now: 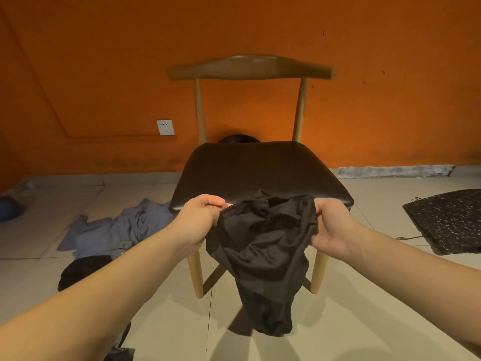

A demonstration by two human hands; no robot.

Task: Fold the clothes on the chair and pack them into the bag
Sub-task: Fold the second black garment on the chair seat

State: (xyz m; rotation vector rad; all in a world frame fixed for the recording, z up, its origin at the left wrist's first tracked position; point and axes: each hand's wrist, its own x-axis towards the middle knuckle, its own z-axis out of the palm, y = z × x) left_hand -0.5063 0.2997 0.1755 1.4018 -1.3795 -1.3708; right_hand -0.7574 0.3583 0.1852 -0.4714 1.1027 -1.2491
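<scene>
Left hand: my left hand [200, 217] is in front of the seat's front edge, its fingers [212, 201] curled and pinching the upper left edge of the black garment [263, 251].
Right hand: my right hand [333, 227] grips the garment's upper right edge. Its fingertips are buried in the cloth, so I cannot tell exactly how they lie.
Black garment: held between both hands, bunched and creased at the top. The rest hangs down in front of the chair [260, 170]. The lower end is blurred and I cannot tell whether it touches the floor. I cannot make out what kind of garment it is.
Chair: dark padded seat, wooden legs and back rail, set against the orange wall. The hanging cloth hides part of the front legs and crossbars.
Behind the seat: a dark rounded shape [239, 139] shows above the rear edge, mostly hidden. I cannot identify it.
Floor, left: a grey-blue garment [114, 227] lies crumpled beside the chair. Near it is a black item [80, 269], partly covered by my left forearm. I cannot tell whether it is the bag.
Floor, right: a dark speckled mat [447, 220], cut off by the frame edge.
Far left edge: a blue rounded object [7, 208], cut off and dim.
Wall: a white socket [165, 127].
</scene>
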